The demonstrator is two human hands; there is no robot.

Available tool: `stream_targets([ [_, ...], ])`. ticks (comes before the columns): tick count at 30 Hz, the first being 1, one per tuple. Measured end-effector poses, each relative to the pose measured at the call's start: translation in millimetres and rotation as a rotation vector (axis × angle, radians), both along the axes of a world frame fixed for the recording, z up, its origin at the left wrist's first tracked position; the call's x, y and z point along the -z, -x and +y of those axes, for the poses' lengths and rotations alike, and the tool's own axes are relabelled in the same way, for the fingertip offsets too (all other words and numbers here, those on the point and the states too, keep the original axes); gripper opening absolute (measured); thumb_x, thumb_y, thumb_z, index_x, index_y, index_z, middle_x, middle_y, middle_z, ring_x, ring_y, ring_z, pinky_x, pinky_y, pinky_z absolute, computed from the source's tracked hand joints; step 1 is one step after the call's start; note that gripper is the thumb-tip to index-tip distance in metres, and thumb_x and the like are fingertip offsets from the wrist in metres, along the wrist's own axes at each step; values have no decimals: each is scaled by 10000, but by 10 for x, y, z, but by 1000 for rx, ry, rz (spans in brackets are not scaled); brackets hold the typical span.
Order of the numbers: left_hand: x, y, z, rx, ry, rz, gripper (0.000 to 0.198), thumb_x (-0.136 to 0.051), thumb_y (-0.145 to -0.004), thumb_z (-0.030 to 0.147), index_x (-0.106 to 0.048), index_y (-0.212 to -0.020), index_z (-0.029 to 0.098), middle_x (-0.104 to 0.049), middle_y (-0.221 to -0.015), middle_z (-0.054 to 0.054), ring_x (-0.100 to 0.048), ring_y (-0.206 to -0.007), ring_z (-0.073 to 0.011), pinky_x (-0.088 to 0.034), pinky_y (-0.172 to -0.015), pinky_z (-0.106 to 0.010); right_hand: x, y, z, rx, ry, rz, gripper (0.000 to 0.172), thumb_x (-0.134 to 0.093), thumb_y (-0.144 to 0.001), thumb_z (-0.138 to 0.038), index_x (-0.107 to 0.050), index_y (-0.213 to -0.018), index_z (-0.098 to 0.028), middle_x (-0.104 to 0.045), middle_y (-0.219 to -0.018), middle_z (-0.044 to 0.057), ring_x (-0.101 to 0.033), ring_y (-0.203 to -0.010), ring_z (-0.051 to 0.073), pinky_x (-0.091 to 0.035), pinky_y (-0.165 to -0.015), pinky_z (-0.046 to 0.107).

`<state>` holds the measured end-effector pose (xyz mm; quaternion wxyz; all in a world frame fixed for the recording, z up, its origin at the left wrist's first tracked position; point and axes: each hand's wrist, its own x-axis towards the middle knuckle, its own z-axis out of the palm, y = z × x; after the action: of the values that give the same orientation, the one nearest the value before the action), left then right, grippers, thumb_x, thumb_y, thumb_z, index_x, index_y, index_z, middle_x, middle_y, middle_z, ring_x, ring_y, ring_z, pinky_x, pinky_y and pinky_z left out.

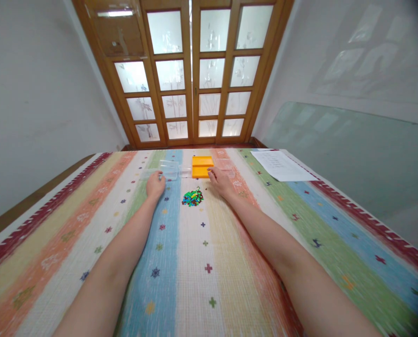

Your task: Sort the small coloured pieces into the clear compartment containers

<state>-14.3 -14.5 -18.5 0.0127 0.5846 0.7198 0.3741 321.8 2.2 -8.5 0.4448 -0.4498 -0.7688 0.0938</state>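
A pile of small green, blue, red and yellow pieces (pixel 193 197) lies on the striped tablecloth between my forearms. Behind it is a yellow tray (pixel 202 161) with two sections. My right hand (pixel 221 180) is at the tray's front right corner, thumb and fingers pressed together; anything between the fingertips is too small to name. Clear plastic containers (pixel 169 169) stand left of the tray. My left hand (pixel 156 184) is closed at their near left edge, and what it holds, if anything, cannot be made out.
More clear plastic (pixel 228 167) sits right of the yellow tray. Sheets of printed paper (pixel 282 165) lie at the back right of the table (pixel 209 299). Beyond the far edge are glazed wooden doors (pixel 194 70).
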Motion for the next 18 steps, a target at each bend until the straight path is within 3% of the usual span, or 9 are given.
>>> stream_targets([
  [8,-35,-79,-53,29,74,124,408,-522,-978,314,-651,-1348,203,-636,-1395,-153,-625,-1259,-325,-494,-1066,-447,-22,17,-29,-10,26,-37,322,-455,-1055,-344,-687,-1226,-199,-732,-1201,130,-673,-1065,270,-499,-948,382],
  [12,-40,-122,-87,71,39,104,354,-528,-980,320,-677,-1286,219,-614,-1357,-136,-653,-1160,-294,-510,-1030,-428,-39,29,-43,-25,22,-54,299,-452,-1064,-330,-693,-1177,-193,-735,-1165,121,-666,-1052,257,-486,-920,355],
  [15,-31,-181,-85,154,-1,112,338,-521,-984,307,-689,-1261,215,-617,-1305,-119,-671,-1047,-248,-518,-1009,-403,-60,39,-68,-29,29,-95,261,-474,-1059,-308,-699,-1116,-189,-738,-1098,104,-653,-996,238,-467,-878,329],
  [18,4,-234,-61,281,-16,153,350,-537,-965,274,-694,-1271,206,-637,-1244,-112,-648,-1103,-248,-495,-1055,-398,-76,49,-93,-27,44,-160,233,-494,-1050,-286,-708,-1027,-197,-733,-1028,85,-627,-920,219,-444,-829,313],
])
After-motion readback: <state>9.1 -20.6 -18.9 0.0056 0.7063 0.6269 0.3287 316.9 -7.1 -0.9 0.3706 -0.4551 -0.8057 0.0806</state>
